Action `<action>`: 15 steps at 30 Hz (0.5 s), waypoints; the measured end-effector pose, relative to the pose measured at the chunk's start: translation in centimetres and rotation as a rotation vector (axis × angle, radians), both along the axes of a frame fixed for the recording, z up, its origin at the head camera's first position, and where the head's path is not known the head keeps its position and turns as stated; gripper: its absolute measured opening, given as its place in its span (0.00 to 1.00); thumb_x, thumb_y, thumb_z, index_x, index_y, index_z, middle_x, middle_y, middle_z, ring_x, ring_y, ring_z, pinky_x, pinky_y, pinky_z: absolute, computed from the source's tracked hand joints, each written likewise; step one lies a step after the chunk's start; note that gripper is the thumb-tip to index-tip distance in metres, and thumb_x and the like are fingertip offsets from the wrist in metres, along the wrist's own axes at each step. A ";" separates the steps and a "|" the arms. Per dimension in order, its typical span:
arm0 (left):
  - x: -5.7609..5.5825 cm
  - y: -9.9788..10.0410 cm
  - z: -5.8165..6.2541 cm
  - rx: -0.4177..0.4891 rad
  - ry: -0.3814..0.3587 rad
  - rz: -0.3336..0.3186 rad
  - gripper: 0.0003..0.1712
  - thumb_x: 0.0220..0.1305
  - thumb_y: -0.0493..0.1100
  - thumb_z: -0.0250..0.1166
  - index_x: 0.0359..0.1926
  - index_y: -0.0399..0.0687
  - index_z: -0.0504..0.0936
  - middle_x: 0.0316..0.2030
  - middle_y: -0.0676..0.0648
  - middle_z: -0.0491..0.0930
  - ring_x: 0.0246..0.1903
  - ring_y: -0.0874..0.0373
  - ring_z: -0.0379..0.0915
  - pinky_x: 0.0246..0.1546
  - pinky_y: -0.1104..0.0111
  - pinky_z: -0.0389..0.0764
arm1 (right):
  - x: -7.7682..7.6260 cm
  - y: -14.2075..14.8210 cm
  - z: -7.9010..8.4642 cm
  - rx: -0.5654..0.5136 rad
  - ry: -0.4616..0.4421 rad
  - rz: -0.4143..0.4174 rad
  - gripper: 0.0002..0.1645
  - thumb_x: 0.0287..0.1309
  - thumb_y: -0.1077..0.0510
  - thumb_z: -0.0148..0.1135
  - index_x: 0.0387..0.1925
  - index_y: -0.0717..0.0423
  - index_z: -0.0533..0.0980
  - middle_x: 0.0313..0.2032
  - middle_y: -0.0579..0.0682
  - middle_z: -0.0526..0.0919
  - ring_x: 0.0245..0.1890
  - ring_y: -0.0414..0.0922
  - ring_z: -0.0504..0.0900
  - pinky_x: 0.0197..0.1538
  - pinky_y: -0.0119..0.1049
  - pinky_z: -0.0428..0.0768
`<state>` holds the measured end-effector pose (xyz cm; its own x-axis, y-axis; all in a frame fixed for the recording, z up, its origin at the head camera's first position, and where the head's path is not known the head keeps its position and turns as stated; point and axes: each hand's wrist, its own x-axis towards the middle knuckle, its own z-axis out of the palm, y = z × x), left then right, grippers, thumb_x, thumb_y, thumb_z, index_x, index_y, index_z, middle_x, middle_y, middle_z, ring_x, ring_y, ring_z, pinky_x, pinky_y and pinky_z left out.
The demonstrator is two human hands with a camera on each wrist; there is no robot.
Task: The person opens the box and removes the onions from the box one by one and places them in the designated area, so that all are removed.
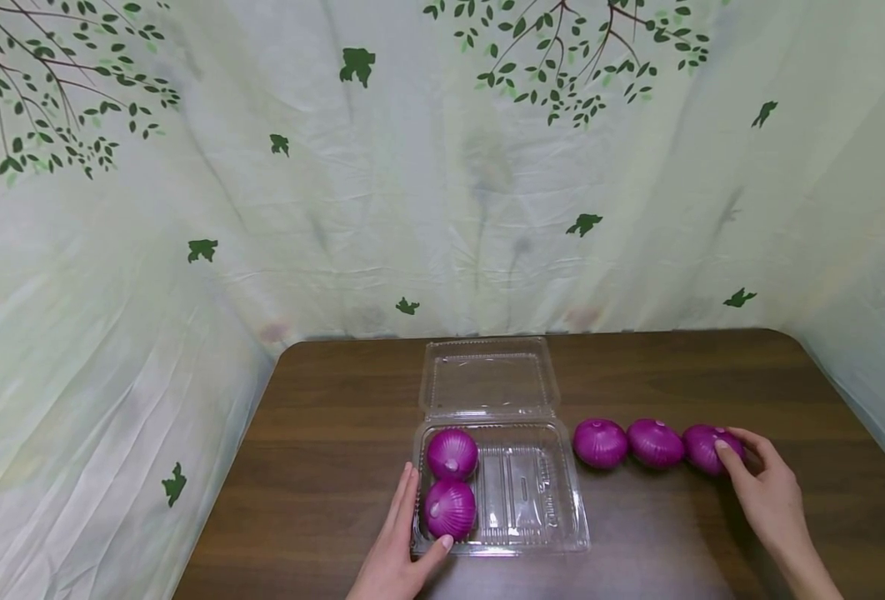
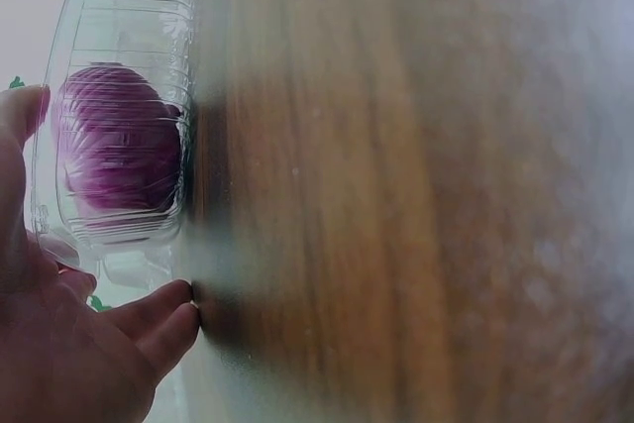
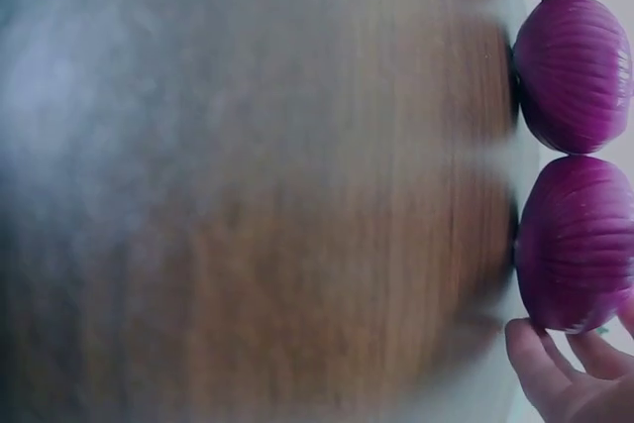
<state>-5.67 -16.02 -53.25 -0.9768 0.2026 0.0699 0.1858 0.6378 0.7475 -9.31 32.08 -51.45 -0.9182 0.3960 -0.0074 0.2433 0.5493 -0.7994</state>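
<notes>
A clear plastic clamshell container [image 1: 521, 542] lies open on the table, its lid [image 1: 491, 383] folded back toward the wall. Two red onions stand in its left part, a far one [image 1: 452, 454] and a near one [image 1: 450, 507]. My left hand [image 1: 397, 533] rests at the container's left front corner, fingers straight along the side, thumb at the front rim. Right of the container, three more red onions form a row: a left [image 1: 600, 442], a middle [image 1: 655, 442] and a right one [image 1: 701, 450]. My right hand [image 1: 772, 496] holds the right onion between thumb and fingers at its outer end.
The brown wooden table [image 1: 322, 467] has rounded far corners. Behind it and at both sides hangs a pale cloth [image 1: 442, 183] printed with leaves and branches. The container's right part [image 1: 517, 492] shows its ribbed bottom.
</notes>
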 end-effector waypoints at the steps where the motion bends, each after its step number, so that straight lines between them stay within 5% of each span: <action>1: 0.0 0.0 0.0 -0.001 -0.003 0.001 0.56 0.61 0.64 0.65 0.79 0.52 0.44 0.77 0.47 0.42 0.71 0.43 0.49 0.60 0.39 0.65 | 0.0 0.0 0.0 -0.001 0.000 -0.003 0.37 0.70 0.39 0.52 0.68 0.61 0.65 0.64 0.67 0.70 0.63 0.63 0.68 0.42 0.21 0.65; 4: -0.1 0.1 0.0 -0.005 -0.018 0.002 0.56 0.61 0.64 0.65 0.79 0.54 0.44 0.77 0.48 0.42 0.72 0.44 0.49 0.60 0.40 0.65 | 0.2 -0.1 0.0 0.029 0.015 -0.019 0.35 0.71 0.41 0.51 0.67 0.61 0.66 0.62 0.67 0.72 0.61 0.62 0.70 0.42 0.27 0.65; 9: 0.0 0.1 0.1 -0.005 -0.029 0.000 0.56 0.61 0.64 0.65 0.79 0.53 0.43 0.78 0.47 0.42 0.72 0.43 0.49 0.60 0.39 0.65 | 0.4 -1.1 0.6 0.067 0.159 -0.033 0.27 0.69 0.50 0.57 0.62 0.62 0.71 0.65 0.65 0.68 0.64 0.62 0.65 0.63 0.44 0.62; 11: 0.0 0.1 0.2 -0.002 -0.030 0.002 0.56 0.61 0.64 0.65 0.79 0.53 0.43 0.78 0.48 0.42 0.72 0.43 0.49 0.60 0.40 0.65 | 0.5 -1.8 1.0 0.059 0.223 -0.032 0.24 0.68 0.54 0.59 0.61 0.62 0.73 0.67 0.62 0.66 0.67 0.60 0.63 0.69 0.44 0.56; 15: 0.0 0.1 0.3 0.000 -0.039 0.011 0.56 0.61 0.64 0.65 0.79 0.54 0.43 0.78 0.48 0.42 0.72 0.44 0.49 0.61 0.40 0.64 | 0.8 -3.7 1.8 0.041 0.311 -0.018 0.20 0.66 0.58 0.62 0.58 0.58 0.77 0.66 0.54 0.69 0.67 0.45 0.64 0.64 0.24 0.56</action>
